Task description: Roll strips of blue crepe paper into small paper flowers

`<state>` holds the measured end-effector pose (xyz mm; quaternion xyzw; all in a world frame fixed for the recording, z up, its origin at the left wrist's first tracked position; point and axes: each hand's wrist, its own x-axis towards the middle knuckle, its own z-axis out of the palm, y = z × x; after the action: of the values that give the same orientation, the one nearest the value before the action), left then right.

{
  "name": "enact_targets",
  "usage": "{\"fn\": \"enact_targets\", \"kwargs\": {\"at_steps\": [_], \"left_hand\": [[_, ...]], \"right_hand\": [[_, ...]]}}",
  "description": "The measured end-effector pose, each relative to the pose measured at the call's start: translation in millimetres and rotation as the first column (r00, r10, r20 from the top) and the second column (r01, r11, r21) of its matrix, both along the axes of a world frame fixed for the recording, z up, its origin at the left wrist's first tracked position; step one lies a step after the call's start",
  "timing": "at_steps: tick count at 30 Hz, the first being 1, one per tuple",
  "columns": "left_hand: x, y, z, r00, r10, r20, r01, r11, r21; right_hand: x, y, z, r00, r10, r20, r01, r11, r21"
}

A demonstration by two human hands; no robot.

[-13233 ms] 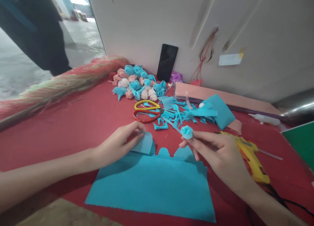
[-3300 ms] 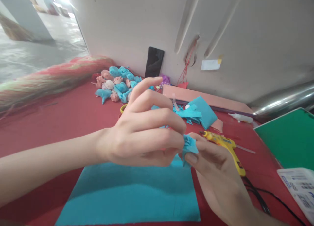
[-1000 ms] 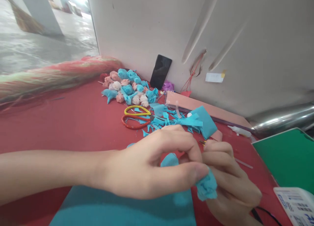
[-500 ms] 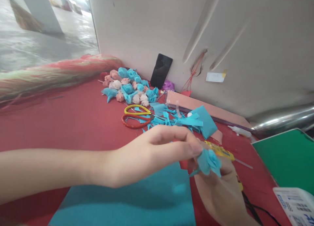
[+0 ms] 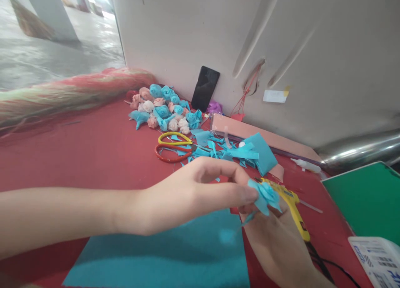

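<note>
A blue paper rose [image 5: 268, 196] is held between both hands, above the right part of the table. My left hand [image 5: 200, 196] reaches in from the left, thumb and fingers pinching a petal at the rose's left edge. Below and behind the rose is my right hand [image 5: 275, 242], its fingers closed around the flower's base and partly hidden. A narrow blue tip [image 5: 248, 218] pokes out beneath the fingers. Just beyond my right hand lies a yellow glue gun [image 5: 293, 202] with a clear glue stick. A large blue sheet [image 5: 162, 254] lies under my left forearm.
Paper roses [image 5: 162, 111] in blue, pink and white are heaped at the back. Nearer are scissors [image 5: 173, 146] with red and yellow handles, blue scraps [image 5: 240, 152] and a leaning phone [image 5: 205, 88]. A green board [image 5: 368, 200] and a white labelled item [image 5: 376, 259] lie at right.
The rose has turned and shifted slightly left and up in my fingers. My right hand has moved a little left, showing more of the glue gun.
</note>
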<state>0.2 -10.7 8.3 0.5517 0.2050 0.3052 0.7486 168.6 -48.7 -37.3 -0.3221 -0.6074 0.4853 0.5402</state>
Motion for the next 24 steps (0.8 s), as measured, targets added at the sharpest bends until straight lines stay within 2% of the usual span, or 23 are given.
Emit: {"fn": "enact_targets", "kwargs": {"at_steps": [4,8,15,24], "left_hand": [[-0.8,0.8,-0.9,0.998,-0.019,0.052,0.018,1.0,0.011],[0.2,-1.6,-0.9,0.997,-0.032,0.075,0.036,0.998,-0.054],[3.0,-2.8,0.4,0.997,0.006,0.076,-0.001,0.997,-0.071],[3.0,-3.4,0.9,0.995,-0.014,0.099,0.027,0.992,-0.124]], "right_hand": [[0.2,1.0,0.9,1.0,0.02,0.009,-0.02,1.0,-0.012],[0.7,-0.2,1.2,1.0,0.001,-0.002,-0.001,1.0,-0.022],[-0.1,-0.8,-0.6,1.0,0.007,-0.019,-0.007,1.0,0.001],[-0.4,-2.1,-2.7,0.999,0.026,-0.032,-0.026,1.0,0.0]]}}
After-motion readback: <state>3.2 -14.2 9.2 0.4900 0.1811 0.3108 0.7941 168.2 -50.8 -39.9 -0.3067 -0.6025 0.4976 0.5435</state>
